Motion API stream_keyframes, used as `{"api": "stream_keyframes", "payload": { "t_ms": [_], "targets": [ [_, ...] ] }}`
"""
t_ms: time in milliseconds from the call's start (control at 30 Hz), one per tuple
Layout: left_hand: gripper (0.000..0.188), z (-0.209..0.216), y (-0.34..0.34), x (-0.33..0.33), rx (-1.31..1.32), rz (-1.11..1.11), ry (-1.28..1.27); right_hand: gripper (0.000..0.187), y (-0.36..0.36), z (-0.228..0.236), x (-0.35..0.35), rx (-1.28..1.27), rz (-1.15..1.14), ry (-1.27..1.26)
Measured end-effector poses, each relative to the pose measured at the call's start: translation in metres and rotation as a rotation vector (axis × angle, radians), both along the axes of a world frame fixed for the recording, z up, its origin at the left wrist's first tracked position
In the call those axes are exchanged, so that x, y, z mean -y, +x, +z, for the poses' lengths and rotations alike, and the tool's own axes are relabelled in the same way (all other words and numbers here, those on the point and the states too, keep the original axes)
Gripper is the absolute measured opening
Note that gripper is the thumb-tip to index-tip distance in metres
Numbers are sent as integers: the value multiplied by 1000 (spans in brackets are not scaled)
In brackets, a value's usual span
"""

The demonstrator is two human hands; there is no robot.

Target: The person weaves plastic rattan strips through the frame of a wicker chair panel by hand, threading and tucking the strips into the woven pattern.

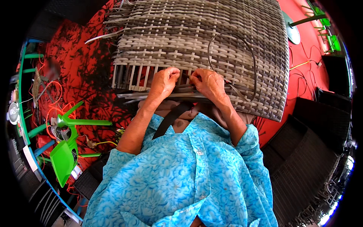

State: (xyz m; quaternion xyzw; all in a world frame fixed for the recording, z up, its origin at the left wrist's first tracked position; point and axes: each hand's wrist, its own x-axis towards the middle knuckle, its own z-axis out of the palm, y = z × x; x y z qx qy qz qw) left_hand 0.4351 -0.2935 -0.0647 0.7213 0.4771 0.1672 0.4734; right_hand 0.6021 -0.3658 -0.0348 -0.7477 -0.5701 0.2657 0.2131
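My left hand (pixel 165 81) and right hand (pixel 208 82) pinch narrowly at the woven panel (pixel 181 34); I cannot tell what they hold. A dark strand (pixel 255 75) curves over this panel.

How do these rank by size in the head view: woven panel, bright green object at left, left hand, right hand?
1. Woven panel
2. Bright green object
3. Left hand and right hand: look alike, so unranked.
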Motion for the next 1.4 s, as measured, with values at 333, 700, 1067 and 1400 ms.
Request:
{"api": "stream_keyframes", "payload": {
  "t_ms": [333, 700, 1067, 1400],
  "targets": [
    [23, 4, -16, -23, -36, -122, -181, 24, -25, -19, -40, 153, 154, -80],
    [17, -21, -8, -24, 75, 13, -264, 20, -27, -30, -26, 235, 16, 105],
    [15, -13, -3, -20, 204, 245, -532, 16, -27, -36, -13, 126, -71, 312],
    [18, -12, -14, -17, 226, 309, -567, 25, -30, -28, -7, 81, -21, 372]
  ]
}}
